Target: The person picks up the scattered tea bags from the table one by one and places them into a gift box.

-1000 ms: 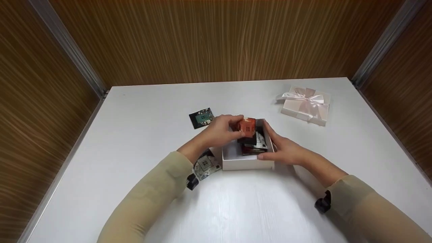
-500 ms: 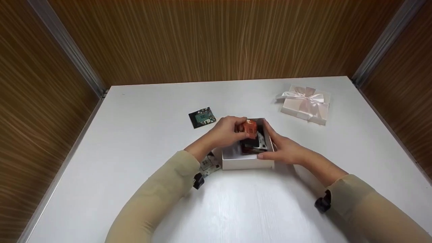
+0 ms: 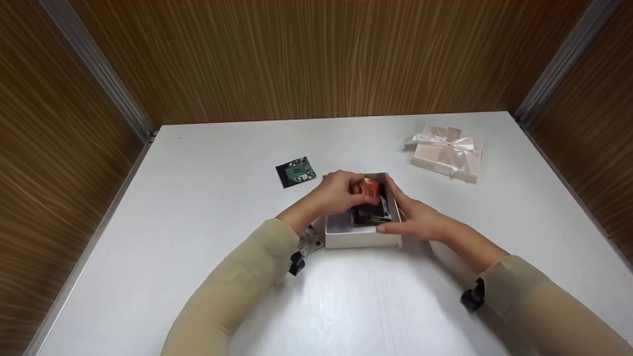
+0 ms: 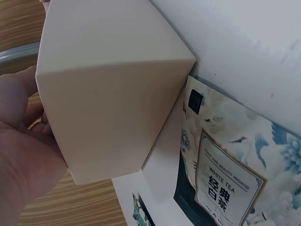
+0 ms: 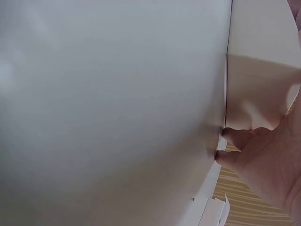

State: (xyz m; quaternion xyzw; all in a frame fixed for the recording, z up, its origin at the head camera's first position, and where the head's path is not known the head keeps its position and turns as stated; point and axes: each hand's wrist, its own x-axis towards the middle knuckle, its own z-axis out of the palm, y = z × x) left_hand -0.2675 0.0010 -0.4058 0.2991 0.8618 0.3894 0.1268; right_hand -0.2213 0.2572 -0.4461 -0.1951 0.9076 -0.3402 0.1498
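Note:
A white open-topped box (image 3: 361, 241) stands on the table, with several dark and patterned tea packets (image 3: 372, 216) stacked inside. My left hand (image 3: 338, 192) pinches an orange-red tea packet (image 3: 370, 192) over the stack, inside the rim. My right hand (image 3: 420, 221) grips the box's right side, thumb at the front corner and fingers along the outer wall. In the right wrist view its fingertips (image 5: 230, 157) are low against the wall, near the table. The left wrist view shows the box's outer wall (image 4: 108, 113) and the wrist of my left hand (image 4: 28, 150) beside it.
A white tea packet with cranes (image 4: 230, 179) lies against the box's left side, partly hidden by my left arm in the head view. Farther back lies a dark green packet (image 3: 296, 173). A pale box lid with a pink ribbon bow (image 3: 447, 153) rests at the back right.
My left hand has moved slightly right and lowered the orange-red packet deeper into the box. The left sleeve now covers more of the crane packet. My right hand stays on the box.

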